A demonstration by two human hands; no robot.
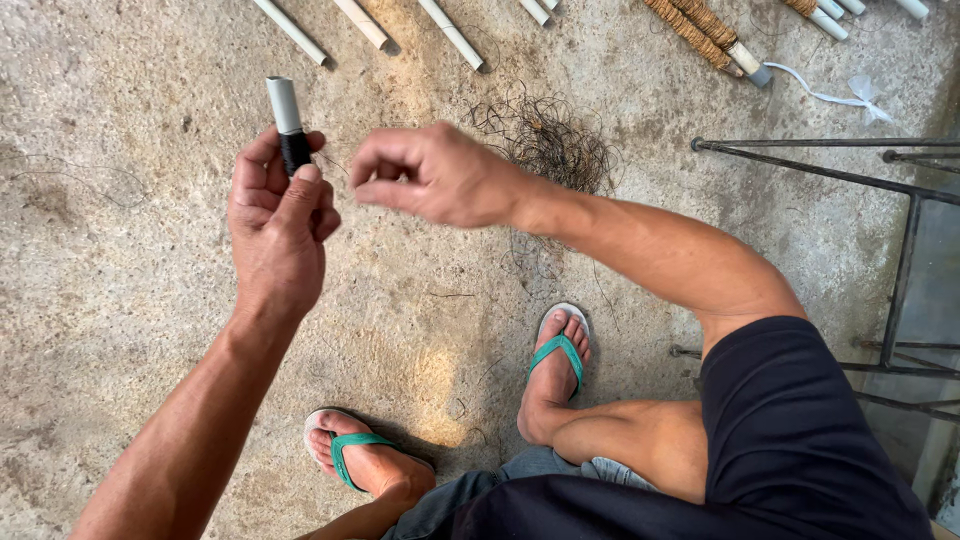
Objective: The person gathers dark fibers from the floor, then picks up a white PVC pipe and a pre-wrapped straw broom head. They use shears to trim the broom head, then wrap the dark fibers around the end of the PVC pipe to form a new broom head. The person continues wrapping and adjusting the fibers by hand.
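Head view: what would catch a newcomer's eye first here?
The left hand, raised at centre left, grips a short white tube with a black-wound lower part. Just to its right, the right hand hovers with fingers pinched together. Behind them on the concrete floor lies a tangle of dark fibre, with white tubes lined along the top edge.

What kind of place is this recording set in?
Probably an informal craft workspace at floor level: bare concrete floor, white tubes laid in a row, some fibre-wrapped, and a loose fibre tangle. The left hand holds one tube.
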